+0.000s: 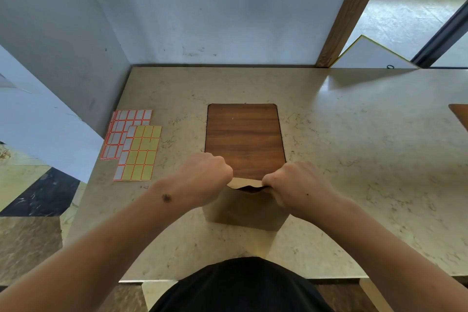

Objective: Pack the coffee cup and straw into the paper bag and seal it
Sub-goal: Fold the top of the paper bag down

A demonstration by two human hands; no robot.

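Both hands, left hand (205, 175) and right hand (291, 185), pinch the paper bag (243, 208) at its top edge. The bag stands just before the wooden board (244, 139); sticker sheets (134, 144) lie left of the board.

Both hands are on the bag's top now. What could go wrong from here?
1. The left hand and right hand grip the bag by its thin top edge; pulling hard could tear the paper.
2. The mouth is not yet flat, so a fold may come out crooked and seal badly.
3. The sticker sheets lie off to the left; letting go to reach one may let the top spring open.
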